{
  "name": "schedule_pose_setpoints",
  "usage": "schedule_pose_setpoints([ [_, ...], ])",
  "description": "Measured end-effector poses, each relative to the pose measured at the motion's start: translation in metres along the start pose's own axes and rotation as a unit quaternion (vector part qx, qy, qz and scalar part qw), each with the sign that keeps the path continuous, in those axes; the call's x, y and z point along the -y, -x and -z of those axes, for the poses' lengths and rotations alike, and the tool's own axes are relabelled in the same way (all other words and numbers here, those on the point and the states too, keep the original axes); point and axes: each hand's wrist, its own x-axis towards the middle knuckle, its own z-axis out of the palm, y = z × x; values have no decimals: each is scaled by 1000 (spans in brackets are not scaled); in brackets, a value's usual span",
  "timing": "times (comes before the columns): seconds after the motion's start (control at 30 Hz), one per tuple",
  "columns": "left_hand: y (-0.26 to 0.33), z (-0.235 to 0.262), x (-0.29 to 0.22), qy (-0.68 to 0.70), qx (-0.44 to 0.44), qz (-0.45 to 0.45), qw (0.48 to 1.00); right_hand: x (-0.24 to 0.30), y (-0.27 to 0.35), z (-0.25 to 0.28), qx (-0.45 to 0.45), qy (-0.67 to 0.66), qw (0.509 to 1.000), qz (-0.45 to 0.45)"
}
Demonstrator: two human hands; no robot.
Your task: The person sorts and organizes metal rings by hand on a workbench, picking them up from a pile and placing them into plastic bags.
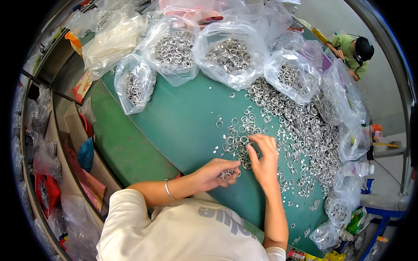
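Silver rings pinched in left hand (flat-lying, no long axis); right hand fingers spread on ring pile.

Small silver metal rings, thin and round, are bunched together in the curled fingers of the left hand, held just above the green table top. A loose spread of the same silver metal rings lies flat and scattered on the green surface directly under the fingertips of the right hand; some overlap, others lie singly. This spread merges to the right into a dense heap of silver rings that runs along the table's far side.
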Motion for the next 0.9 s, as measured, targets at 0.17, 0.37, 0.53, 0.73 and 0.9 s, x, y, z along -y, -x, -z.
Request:
schedule_pose_setpoints([
  [0.17,2,15,-40,-294,-84,-192,933,-17,-13,-22,47,167,983,68],
  [0.37,-24,27,-86,-594,-143,-412,676,-23,3,1,11,-96,992,-80],
  [0.53,-68,8,-109,-704,-169,-396,564,-39,11,17,28,-531,790,-306],
  [0.73,-94,7,-115,-766,-141,-354,519,-41,20,20,14,-543,771,-331],
  [0.9,-93,5,-117,-765,-155,-302,547,-42,21,20,55,-479,815,-320],
])
